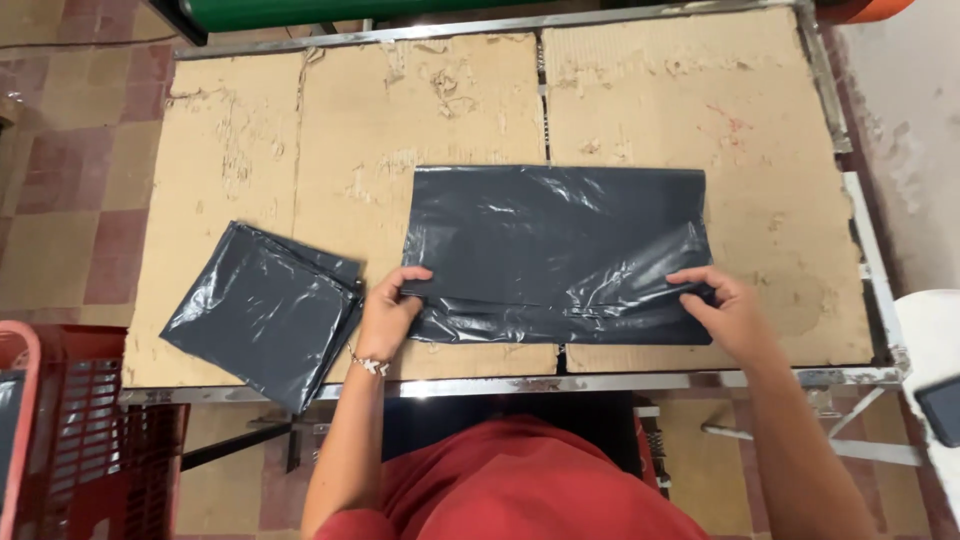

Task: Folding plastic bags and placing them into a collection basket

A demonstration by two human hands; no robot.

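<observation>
A dark grey plastic bag point(555, 240) lies spread flat on the cardboard-covered table point(420, 110), its near edge folded up. My left hand point(388, 312) pinches that folded edge at the bag's lower left corner. My right hand point(722, 305) grips the same fold at the lower right corner. A bracelet sits on my left wrist. To the left lies a stack of folded dark grey bags point(262, 312), set at an angle, touching neither hand.
The table has a metal frame point(600, 382) along its near edge. A red plastic crate point(70, 430) stands on the tiled floor at the lower left. A white surface with a dark object point(940, 410) is at the right edge.
</observation>
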